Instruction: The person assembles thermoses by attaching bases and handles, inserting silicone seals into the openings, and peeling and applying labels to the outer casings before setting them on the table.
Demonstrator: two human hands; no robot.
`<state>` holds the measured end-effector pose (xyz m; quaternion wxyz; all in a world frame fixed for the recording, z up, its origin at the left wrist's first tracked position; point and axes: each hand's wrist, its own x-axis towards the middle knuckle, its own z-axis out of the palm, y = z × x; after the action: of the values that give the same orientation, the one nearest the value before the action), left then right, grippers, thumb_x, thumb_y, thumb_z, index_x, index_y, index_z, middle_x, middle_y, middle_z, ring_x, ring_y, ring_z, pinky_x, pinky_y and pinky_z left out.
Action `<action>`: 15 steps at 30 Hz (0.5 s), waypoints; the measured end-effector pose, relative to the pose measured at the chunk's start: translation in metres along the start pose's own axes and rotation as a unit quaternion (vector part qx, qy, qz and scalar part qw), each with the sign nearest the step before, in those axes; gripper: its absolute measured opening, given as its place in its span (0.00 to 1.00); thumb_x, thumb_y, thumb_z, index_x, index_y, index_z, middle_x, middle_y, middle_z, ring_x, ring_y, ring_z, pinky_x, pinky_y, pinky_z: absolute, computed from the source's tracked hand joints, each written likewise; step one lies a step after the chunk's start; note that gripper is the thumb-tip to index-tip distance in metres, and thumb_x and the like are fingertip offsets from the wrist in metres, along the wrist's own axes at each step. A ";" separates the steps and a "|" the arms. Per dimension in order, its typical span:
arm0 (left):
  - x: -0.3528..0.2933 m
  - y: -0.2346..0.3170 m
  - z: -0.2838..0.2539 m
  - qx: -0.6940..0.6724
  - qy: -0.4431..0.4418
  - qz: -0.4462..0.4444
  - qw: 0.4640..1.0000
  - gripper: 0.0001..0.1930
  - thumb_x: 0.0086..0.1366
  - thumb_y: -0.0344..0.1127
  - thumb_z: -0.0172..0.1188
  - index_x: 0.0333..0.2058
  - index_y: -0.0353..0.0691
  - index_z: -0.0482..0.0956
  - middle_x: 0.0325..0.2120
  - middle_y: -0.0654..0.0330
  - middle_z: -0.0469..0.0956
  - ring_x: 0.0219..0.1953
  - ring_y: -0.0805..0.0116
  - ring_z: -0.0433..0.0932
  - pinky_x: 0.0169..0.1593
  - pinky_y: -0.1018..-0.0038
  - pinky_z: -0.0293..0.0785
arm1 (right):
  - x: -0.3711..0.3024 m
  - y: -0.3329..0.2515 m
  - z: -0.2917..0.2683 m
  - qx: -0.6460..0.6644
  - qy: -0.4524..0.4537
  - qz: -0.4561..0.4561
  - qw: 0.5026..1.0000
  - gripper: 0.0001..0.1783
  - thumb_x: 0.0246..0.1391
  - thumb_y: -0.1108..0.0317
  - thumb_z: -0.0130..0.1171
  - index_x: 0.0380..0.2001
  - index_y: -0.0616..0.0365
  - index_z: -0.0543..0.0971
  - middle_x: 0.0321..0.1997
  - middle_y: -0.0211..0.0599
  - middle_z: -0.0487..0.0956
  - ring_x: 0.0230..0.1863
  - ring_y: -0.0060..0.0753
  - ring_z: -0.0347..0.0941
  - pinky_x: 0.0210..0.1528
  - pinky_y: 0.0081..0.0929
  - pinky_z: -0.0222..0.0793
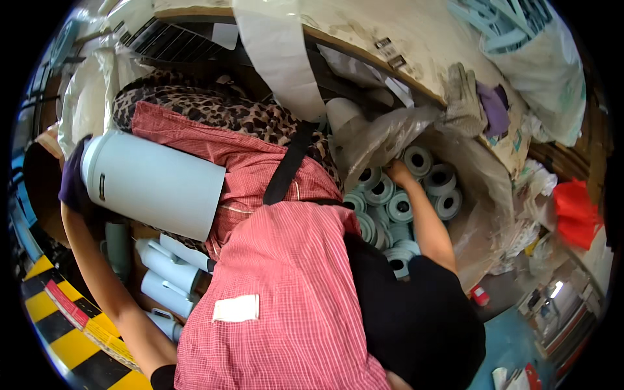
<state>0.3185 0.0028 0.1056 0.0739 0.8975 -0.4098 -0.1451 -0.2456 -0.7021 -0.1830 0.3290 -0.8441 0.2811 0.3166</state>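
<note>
My left hand (73, 175), in a purple glove, wraps round the left end of a large light blue tumbler (156, 182). The tumbler lies on its side across my lap, over a red checked apron (279, 273), with a dark slot near the gripped end. My bare right hand (399, 174) reaches into a clear plastic bag (484, 208) holding several pale green round lids (399, 207) with dark round centres. Its fingers are curled down at the upper lids, and their tips are hidden, so what they grip cannot be made out.
Several light blue tumblers with handles (170, 292) lie left of my lap, beside a dark green one (117, 250). A worktable edge (364, 55) runs across the top, with a grey glove (463, 97) on it. Yellow-black striped tape (68, 351) marks the lower left.
</note>
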 end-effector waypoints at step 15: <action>-0.142 0.080 -0.085 0.041 0.151 -0.036 0.987 0.28 0.71 0.37 0.56 0.65 0.31 0.65 0.60 0.45 0.73 0.61 0.51 0.73 0.64 0.57 0.69 | -0.043 -0.083 -0.102 -0.009 -0.070 -0.090 0.993 0.41 0.36 0.59 0.73 0.55 0.68 0.77 0.52 0.61 0.81 0.55 0.57 0.77 0.57 0.40 0.74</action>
<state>0.2004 0.0587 0.2349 0.0923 0.9255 -0.3672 0.0064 -0.1805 -0.7135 -0.0610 0.3674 -0.8448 0.1775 0.3461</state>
